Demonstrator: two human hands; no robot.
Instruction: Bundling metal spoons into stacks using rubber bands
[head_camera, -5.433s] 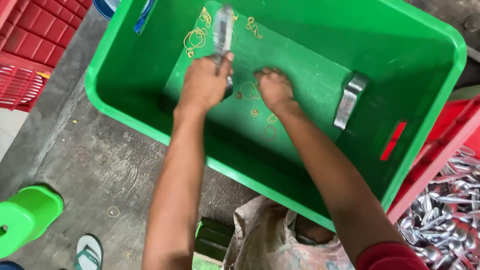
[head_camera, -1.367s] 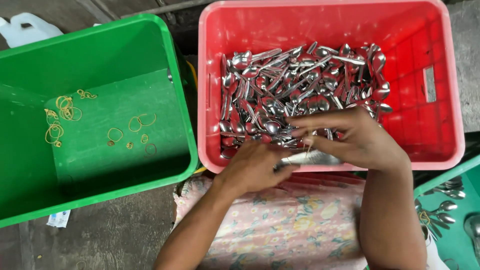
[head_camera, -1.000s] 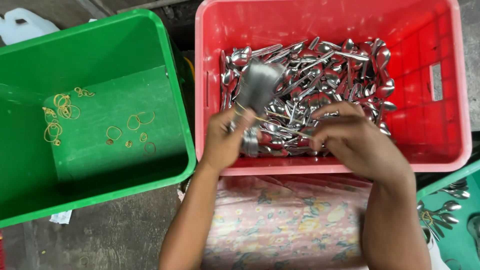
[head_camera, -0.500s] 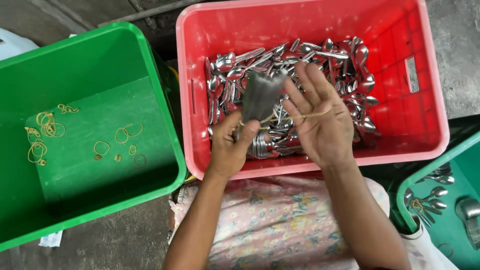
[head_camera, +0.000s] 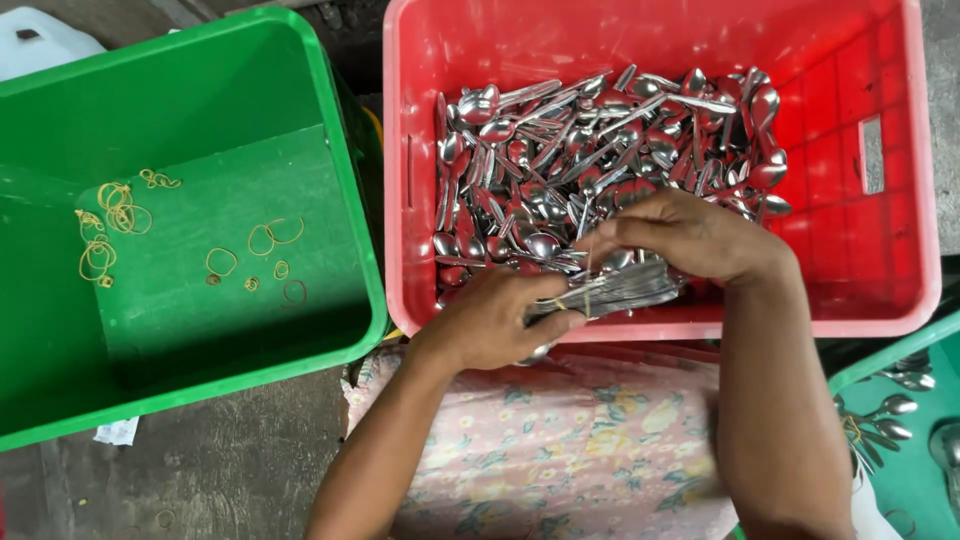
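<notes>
My left hand (head_camera: 497, 322) grips one end of a bundle of metal spoons (head_camera: 612, 287), held level over the near wall of the red crate (head_camera: 905, 247). My right hand (head_camera: 690, 235) is closed over the bundle from above, its fingers pinching a thin yellow rubber band (head_camera: 586, 296) stretched around the spoons. The crate is filled with a heap of loose spoons (head_camera: 600, 160).
A green bin (head_camera: 340, 150) on the left holds scattered rubber bands (head_camera: 110, 230). A teal bin (head_camera: 900, 430) with a few spoons shows at the lower right. A floral cloth (head_camera: 570, 440) covers my lap. A white jug (head_camera: 40, 40) stands at the top left.
The spoon bundle has gone from upright to lying level near the crate's front wall. My right hand, spread open with the band stretched, has closed down onto the bundle.
</notes>
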